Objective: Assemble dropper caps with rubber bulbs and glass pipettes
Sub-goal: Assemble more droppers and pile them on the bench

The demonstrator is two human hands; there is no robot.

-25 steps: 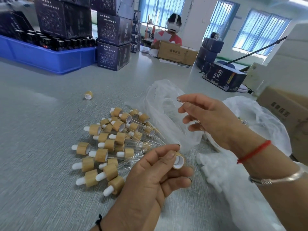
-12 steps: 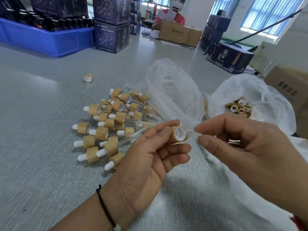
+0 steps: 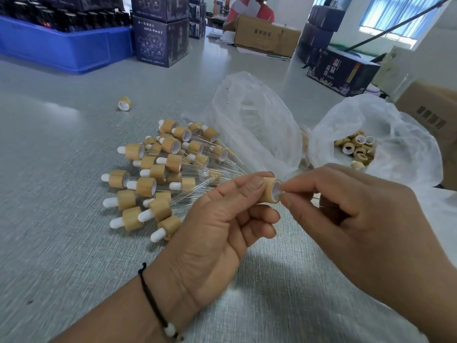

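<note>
My left hand [image 3: 217,219] grips a bamboo-coloured dropper cap [image 3: 270,193] between thumb and fingers, its white open end facing right. My right hand [image 3: 358,219] pinches a thin glass pipette right at the cap's opening; the pipette is almost wholly hidden by the fingers. On the table to the left lies a pile of assembled droppers [image 3: 158,174], each with a white rubber bulb and a glass tube. A clear bag of glass pipettes [image 3: 254,120] lies behind the hands. A second clear bag [image 3: 408,149] holds several loose caps [image 3: 356,147].
One stray cap [image 3: 124,103] lies alone on the grey table. A blue crate of dark bottles [image 3: 61,45] and stacked dark boxes [image 3: 160,43] stand at the back left. Cardboard boxes [image 3: 430,120] sit at the right. A person sits behind a carton [image 3: 267,35] at the far end.
My right hand came down from the pipette bag and has closed in on the cap in my left hand. The view tilted downward.
</note>
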